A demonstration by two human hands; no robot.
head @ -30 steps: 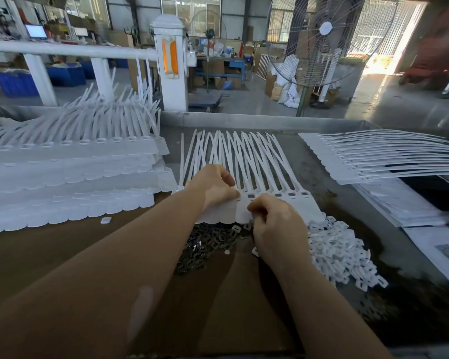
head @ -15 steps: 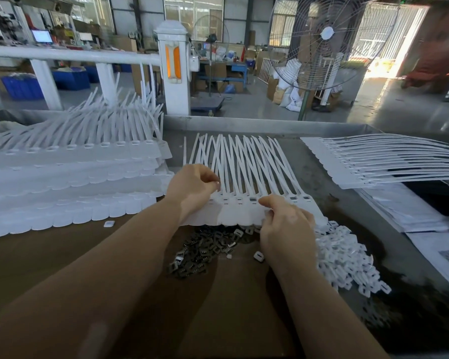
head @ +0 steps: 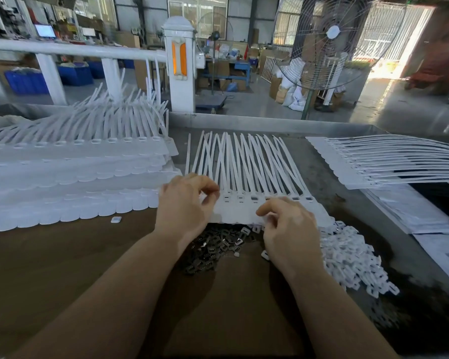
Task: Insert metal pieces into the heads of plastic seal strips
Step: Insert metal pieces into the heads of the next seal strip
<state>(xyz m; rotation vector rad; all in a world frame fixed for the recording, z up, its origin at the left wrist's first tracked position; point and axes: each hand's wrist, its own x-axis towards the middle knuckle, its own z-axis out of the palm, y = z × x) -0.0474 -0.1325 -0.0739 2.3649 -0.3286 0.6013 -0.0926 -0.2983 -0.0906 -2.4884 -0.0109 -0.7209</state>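
Legible text: none. Printed sheets [head: 441, 251] at the right edge of the table [head: 62, 255] carry marks too blurred to read. A lit monitor [head: 45, 31] in the workshop beyond the table's far left corner shows a bright screen, no characters resolvable. Seal strips [head: 244, 172] at the table's middle bear no readable marking on their heads.
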